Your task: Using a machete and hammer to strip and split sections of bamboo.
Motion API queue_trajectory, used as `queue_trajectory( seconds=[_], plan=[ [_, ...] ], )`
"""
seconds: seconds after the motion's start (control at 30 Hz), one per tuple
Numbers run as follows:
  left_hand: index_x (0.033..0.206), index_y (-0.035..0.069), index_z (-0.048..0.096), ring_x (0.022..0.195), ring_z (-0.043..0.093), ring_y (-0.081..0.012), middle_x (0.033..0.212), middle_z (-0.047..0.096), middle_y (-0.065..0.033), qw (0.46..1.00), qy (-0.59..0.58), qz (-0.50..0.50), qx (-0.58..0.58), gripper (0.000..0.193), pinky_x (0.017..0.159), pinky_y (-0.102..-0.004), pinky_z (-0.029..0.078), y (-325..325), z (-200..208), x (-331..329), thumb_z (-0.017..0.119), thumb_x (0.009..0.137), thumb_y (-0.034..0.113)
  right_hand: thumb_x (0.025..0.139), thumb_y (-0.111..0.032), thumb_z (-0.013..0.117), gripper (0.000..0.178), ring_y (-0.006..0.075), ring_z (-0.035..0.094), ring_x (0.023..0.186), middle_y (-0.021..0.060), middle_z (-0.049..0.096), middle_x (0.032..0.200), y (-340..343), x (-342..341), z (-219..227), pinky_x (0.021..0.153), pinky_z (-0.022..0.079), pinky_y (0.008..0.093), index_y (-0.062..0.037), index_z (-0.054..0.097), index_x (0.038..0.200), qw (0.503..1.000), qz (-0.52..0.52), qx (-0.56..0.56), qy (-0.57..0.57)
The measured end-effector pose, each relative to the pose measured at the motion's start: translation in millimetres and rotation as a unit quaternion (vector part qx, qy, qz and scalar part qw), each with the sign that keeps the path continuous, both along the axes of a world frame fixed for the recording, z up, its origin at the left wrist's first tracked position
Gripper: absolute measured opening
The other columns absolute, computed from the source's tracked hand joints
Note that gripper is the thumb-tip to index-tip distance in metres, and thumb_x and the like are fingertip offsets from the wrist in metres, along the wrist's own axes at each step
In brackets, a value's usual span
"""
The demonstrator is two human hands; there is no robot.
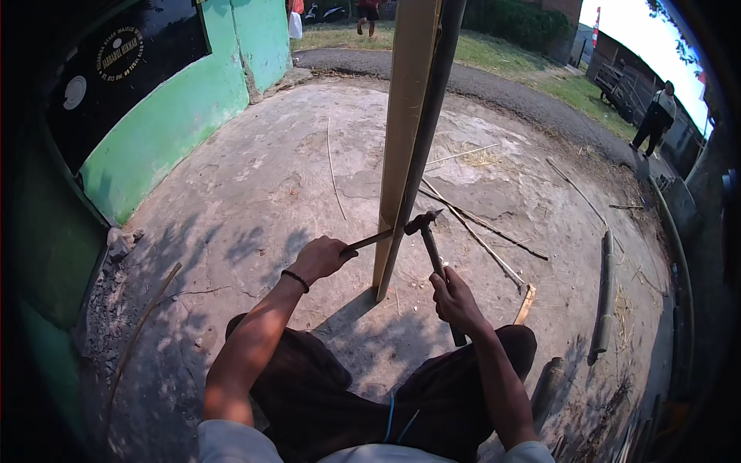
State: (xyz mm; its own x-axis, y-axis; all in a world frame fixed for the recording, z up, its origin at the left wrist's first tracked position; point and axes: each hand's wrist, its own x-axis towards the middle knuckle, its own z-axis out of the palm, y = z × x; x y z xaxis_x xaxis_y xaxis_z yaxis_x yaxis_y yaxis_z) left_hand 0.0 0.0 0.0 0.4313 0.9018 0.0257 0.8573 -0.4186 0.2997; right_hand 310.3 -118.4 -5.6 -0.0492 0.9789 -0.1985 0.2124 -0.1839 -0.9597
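Observation:
An upright split bamboo pole (403,131), pale on its left face and dark along its right side, stands in front of me. Its lower end meets the ground. My left hand (320,258) is closed round a narrow, dark flat blade (369,241), whose far end meets the pole low down. Whether the blade is sunk into the bamboo, I cannot tell. In my right hand (455,297) is a hammer (431,243), gripped by its handle. The hammer's head is just right of the pole, close to the blade's far end.
Thin bamboo strips (482,243) lie on the concrete ground (262,170) beyond my hands. At right rest dark bamboo lengths (606,293). A green wall (170,131) borders the left, with rubble (116,285) along its foot. Another person (658,116) stands far right.

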Motion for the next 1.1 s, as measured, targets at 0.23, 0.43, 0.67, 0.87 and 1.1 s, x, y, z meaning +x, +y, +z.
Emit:
queue_trajectory(
  seconds=[0.23, 0.43, 0.67, 0.87, 1.1],
  plan=[
    [0.098, 0.010, 0.075, 0.081, 0.068, -0.0393, 0.083, 0.070, -0.0192, 0.999, -0.007, 0.011, -0.032, 0.044, 0.074, -0.0495, 0.053, -7, -13, -22, 0.057, 0.096, 0.050, 0.106, -0.032, 0.047, 0.024, 0.0164, 0.048, 0.050, 0.0054, 0.049, 0.066, 5, -13, 0, 0.046, 0.038, 0.0345, -0.0082, 0.047, 0.105, 0.999, -0.018, 0.035, -0.021],
    [0.100, 0.009, 0.074, 0.084, 0.068, -0.0398, 0.085, 0.071, -0.0197, 0.999, 0.004, 0.006, -0.052, 0.044, 0.077, -0.0486, 0.054, -25, -17, -32, 0.057, 0.097, 0.049, 0.104, -0.026, 0.048, 0.023, 0.0536, 0.060, 0.071, 0.0302, 0.060, 0.072, 10, -31, -8, 0.060, 0.042, 0.0568, -0.0040, 0.043, 0.108, 0.969, -0.003, 0.178, -0.170],
    [0.101, 0.008, 0.075, 0.088, 0.068, -0.0409, 0.090, 0.071, -0.0211, 0.997, 0.012, 0.044, -0.065, 0.047, 0.080, -0.0508, 0.053, -38, -7, -37, 0.055, 0.097, 0.051, 0.104, -0.026, 0.047, 0.023, 0.0525, 0.060, 0.069, 0.0309, 0.059, 0.070, 12, -39, -11, 0.061, 0.042, 0.0583, -0.0038, 0.042, 0.108, 0.967, 0.042, 0.164, -0.189],
    [0.096, 0.009, 0.075, 0.086, 0.068, -0.0404, 0.086, 0.071, -0.0198, 0.996, 0.005, 0.073, -0.047, 0.046, 0.078, -0.0511, 0.053, -36, -2, -33, 0.056, 0.096, 0.050, 0.103, -0.028, 0.049, 0.026, 0.0504, 0.063, 0.074, 0.0301, 0.061, 0.076, 20, -42, -11, 0.065, 0.045, 0.0561, -0.0036, 0.043, 0.111, 0.972, 0.036, 0.150, -0.178],
    [0.094, 0.008, 0.071, 0.078, 0.068, -0.0367, 0.078, 0.069, -0.0169, 0.997, -0.034, 0.053, -0.038, 0.044, 0.072, -0.0469, 0.053, -31, 11, -31, 0.062, 0.092, 0.052, 0.102, -0.032, 0.051, 0.028, 0.0378, 0.062, 0.069, 0.0203, 0.060, 0.075, 16, -36, -8, 0.065, 0.046, 0.0484, -0.0055, 0.048, 0.110, 0.974, 0.018, 0.131, -0.183]
  ],
)
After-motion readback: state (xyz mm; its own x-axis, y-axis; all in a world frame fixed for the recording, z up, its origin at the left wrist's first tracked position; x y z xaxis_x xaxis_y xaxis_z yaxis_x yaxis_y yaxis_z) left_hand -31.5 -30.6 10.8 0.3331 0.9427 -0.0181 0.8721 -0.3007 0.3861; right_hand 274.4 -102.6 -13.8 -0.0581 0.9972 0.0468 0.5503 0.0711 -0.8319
